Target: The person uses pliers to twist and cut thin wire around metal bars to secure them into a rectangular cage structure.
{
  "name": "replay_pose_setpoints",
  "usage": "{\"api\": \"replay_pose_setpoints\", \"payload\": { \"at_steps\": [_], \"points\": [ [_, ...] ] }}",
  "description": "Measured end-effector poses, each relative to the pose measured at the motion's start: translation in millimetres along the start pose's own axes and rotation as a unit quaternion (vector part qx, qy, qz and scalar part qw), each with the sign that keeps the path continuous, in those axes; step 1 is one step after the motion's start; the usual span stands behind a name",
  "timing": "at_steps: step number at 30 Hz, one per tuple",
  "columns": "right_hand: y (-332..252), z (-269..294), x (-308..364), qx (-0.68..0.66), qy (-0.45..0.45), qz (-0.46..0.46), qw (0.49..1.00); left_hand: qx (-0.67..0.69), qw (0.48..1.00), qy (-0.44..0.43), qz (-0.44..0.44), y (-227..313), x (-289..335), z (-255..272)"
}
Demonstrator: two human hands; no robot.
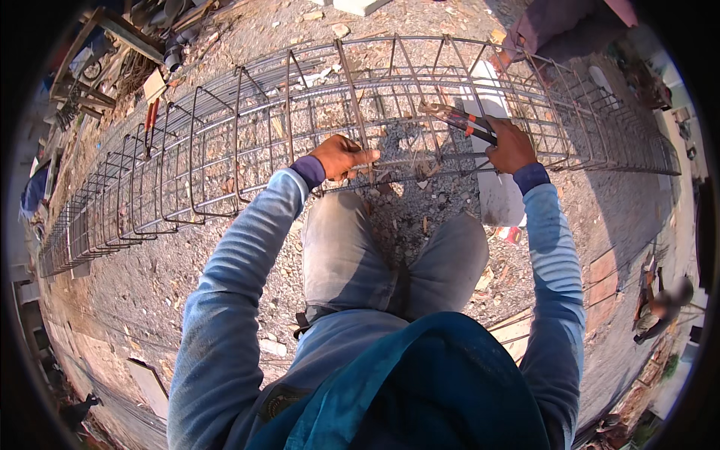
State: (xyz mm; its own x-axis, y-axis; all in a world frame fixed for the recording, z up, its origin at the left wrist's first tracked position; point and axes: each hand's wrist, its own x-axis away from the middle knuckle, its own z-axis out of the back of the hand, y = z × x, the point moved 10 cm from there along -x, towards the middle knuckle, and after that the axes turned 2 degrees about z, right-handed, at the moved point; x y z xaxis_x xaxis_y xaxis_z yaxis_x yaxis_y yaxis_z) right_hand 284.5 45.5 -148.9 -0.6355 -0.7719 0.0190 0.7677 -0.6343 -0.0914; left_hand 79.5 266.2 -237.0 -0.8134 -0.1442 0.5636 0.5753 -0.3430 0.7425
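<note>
A long rebar cage [289, 105] of bars and square stirrups stretches across in front of my knees. My left hand [343, 157] is closed at its near side, beside a stirrup where it meets a lengthwise bar. The fingers are curled and the thumb points right; whatever they pinch is hidden or too thin to make out. My right hand [512, 147] grips a pair of pincers [459, 120] by red and black handles. The jaws point up and left, over the cage and apart from my left hand.
A second red-handled tool [151, 127] stands at the cage's left part. A pale board [501, 199] lies beneath the cage on gravel. At the far right, another person's hand [501, 60] is by the top bars. Scrap wood [127, 34] is piled far left.
</note>
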Motion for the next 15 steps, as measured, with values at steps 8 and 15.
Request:
{"api": "replay_pose_setpoints", "payload": {
  "at_steps": [8, 15],
  "points": [
    [-21.8, 29.6, 10.1, 0.01, 0.079, 0.014, 0.997, 0.031, 0.999, 0.036, -0.002, -1.7, 4.5, 4.9],
    [-147.5, 110.3, -6.0, -0.237, 0.24, 0.138, 0.931, 0.012, 0.999, 0.038, -0.009, -2.8, 4.0, 7.5]
  ]
}}
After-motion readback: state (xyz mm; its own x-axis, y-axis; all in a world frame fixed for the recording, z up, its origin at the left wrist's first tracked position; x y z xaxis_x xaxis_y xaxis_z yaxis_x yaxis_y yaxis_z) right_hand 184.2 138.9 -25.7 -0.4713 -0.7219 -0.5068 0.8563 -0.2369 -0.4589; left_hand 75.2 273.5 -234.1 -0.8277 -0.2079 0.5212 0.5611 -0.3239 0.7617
